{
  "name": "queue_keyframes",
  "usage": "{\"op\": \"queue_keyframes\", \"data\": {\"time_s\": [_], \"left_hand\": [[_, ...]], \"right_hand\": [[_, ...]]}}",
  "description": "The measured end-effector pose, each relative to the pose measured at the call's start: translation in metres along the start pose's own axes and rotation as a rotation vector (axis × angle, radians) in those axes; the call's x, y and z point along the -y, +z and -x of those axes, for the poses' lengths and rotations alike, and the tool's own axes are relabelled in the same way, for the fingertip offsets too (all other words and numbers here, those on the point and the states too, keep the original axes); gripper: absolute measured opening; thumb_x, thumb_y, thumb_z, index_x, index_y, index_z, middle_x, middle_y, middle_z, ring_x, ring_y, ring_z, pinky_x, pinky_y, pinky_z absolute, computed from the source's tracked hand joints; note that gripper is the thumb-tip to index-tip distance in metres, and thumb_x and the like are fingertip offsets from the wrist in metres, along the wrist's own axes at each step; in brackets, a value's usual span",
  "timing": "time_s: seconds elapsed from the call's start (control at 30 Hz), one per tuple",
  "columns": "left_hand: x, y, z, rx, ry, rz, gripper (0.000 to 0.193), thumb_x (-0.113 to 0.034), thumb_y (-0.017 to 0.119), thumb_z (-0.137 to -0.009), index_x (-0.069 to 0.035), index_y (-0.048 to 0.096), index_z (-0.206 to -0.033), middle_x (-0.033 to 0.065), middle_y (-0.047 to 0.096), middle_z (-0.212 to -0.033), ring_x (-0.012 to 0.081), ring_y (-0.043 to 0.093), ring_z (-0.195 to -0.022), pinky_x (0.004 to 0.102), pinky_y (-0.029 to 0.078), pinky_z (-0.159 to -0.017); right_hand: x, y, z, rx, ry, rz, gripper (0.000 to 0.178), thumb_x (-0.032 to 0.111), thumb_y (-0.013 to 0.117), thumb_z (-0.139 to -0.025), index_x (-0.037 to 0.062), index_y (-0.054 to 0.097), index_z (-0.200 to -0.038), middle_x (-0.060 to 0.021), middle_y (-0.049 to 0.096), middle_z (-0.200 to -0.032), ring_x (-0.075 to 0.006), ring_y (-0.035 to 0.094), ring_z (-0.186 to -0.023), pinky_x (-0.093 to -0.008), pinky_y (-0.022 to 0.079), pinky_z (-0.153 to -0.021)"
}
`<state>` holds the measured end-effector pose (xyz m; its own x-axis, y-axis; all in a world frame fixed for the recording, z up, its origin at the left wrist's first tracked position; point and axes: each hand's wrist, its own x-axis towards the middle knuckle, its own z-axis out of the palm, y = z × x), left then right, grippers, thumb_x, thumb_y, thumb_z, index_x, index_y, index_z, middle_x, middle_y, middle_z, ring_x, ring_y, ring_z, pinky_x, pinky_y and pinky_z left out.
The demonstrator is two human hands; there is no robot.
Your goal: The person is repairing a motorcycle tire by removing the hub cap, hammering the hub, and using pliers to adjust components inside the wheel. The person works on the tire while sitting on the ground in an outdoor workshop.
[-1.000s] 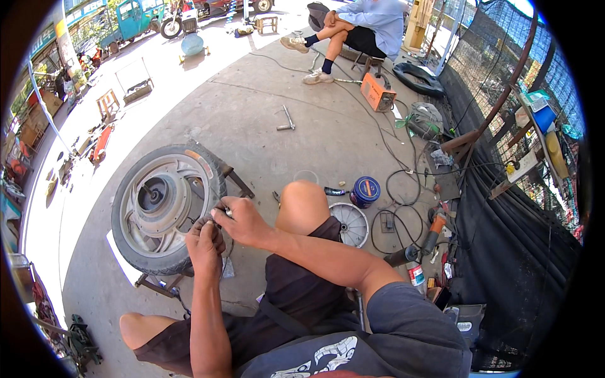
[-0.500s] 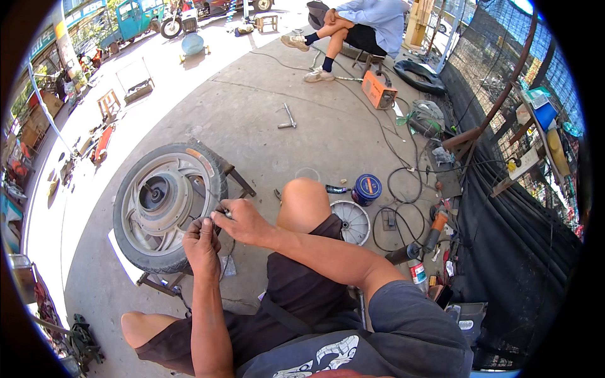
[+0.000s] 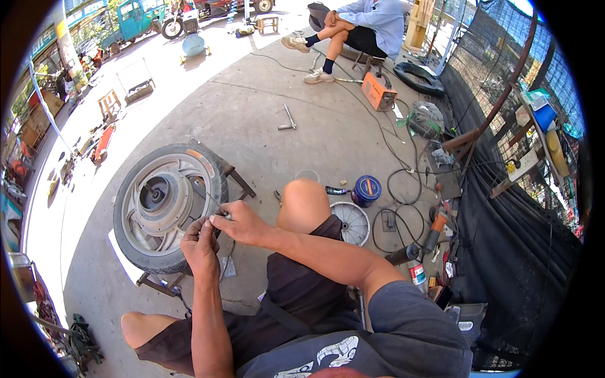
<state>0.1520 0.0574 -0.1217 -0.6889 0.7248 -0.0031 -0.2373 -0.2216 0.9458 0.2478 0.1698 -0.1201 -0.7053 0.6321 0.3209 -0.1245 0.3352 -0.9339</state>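
Observation:
Close together at the near right edge of a wheel, my left hand [image 3: 200,249] and my right hand [image 3: 244,223] are closed, fingertips nearly touching. Both pinch a thin dark cable [image 3: 213,200]; a strand of it hangs below toward the ground. What exactly lies between the fingertips is mostly hidden. The wheel [image 3: 165,217] has a black tyre, silver spokes and a large hub with an open round centre and an axle stub. It lies flat on a metal stand [image 3: 241,181].
By my right knee are a blue tub [image 3: 366,190] and a round silver cover [image 3: 350,223]. An angle grinder [image 3: 433,234] and looped black cables lie to the right. A T-shaped tool [image 3: 288,118] rests ahead. Farther off, a person [image 3: 372,28] sits near an orange machine [image 3: 379,92].
My left hand has shifted slightly left, and my right-hand fingers have moved a little over the cable. The wheel has stayed in place.

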Motion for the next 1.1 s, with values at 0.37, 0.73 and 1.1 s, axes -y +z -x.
{"op": "queue_keyframes", "data": {"time_s": [0.37,0.73,1.1], "left_hand": [[0.001,0.002,-0.003,-0.007,-0.010,0.035,0.019,-0.011,0.063,-0.094,0.005,0.063,-0.106,-0.0065,0.046,-0.062,0.0026,0.034,-0.047,0.0201,0.024,-0.042],[-0.004,0.002,-0.002,-0.004,0.004,-0.098,0.017,-0.013,0.062,-0.096,0.003,0.061,-0.104,-0.0063,0.045,-0.062,0.0028,0.035,-0.047,0.0203,0.025,-0.042],[0.001,0.003,-0.005,0.023,0.011,-0.120,0.012,-0.013,0.055,-0.098,-0.002,0.059,-0.096,-0.0057,0.044,-0.062,0.0034,0.035,-0.047,0.0206,0.025,-0.042]], "right_hand": [[-0.011,0.003,-0.001,-0.022,0.035,-0.087,0.028,0.022,0.069,-0.085,-0.0060,0.069,-0.084,-0.0122,0.064,-0.065,-0.0093,0.054,-0.064,-0.0339,0.046,-0.059],[-0.007,0.001,-0.001,-0.011,0.021,-0.071,0.027,0.021,0.070,-0.084,-0.0062,0.069,-0.085,-0.0145,0.067,-0.069,-0.0105,0.058,-0.068,-0.0342,0.048,-0.062],[-0.007,-0.003,0.000,0.050,0.065,-0.011,0.026,0.020,0.065,-0.089,-0.0061,0.068,-0.088,-0.0085,0.067,-0.073,-0.0081,0.055,-0.073,-0.0321,0.048,-0.066]]}}
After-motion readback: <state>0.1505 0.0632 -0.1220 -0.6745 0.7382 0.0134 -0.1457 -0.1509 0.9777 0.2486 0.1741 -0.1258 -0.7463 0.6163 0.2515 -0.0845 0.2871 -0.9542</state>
